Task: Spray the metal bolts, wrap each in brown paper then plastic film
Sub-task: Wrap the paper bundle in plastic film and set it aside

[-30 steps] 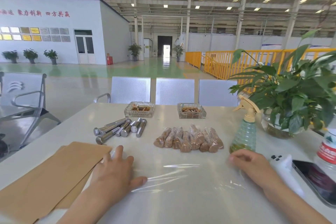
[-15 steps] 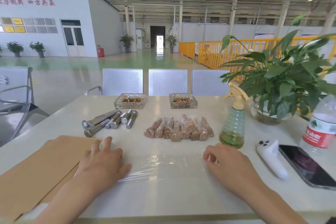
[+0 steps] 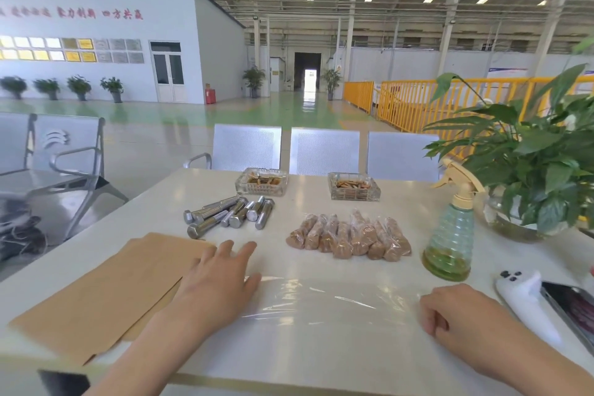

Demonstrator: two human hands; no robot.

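- Left hand (image 3: 221,280): flat on the table (image 3: 321,357), fingers straight and spread, pointing away toward the bolts; palm over the left edge of the film and the right edge of the paper; grasping nothing.
- Right hand (image 3: 456,315): resting at the film's right edge, fingers curled under; cannot tell whether pinching the film or just clenched.
- Film (image 3: 324,302): clear sheet spread flat between both hands, wrinkled and glinting, long axis running left to right.
- Paper (image 3: 106,289): brown sheets stacked flat at near left, long axis slanting from near left to far right, far corner close to the bolts.
- Bolts (image 3: 229,215): bare metal, lying in a loose cluster beyond the left hand, well apart from the film; long axes running near-left to far-right, hex heads mostly at the near end, threaded shanks pointing away.
- Wrapped bolts (image 3: 350,236): row of brown bundles under plastic, side by side right of the bare ones, long axes pointing roughly away from the viewer, a few slightly fanned.
- Sprayer (image 3: 450,235): upright, right of the wrapped row, nozzle pointing left, greenish liquid low inside.
- Two glass trays (image 3: 261,182) along the far edge, behind both groups.
- Plant (image 3: 530,170) at far right; phone (image 3: 575,309) and a white device (image 3: 520,292) just right of the right hand.
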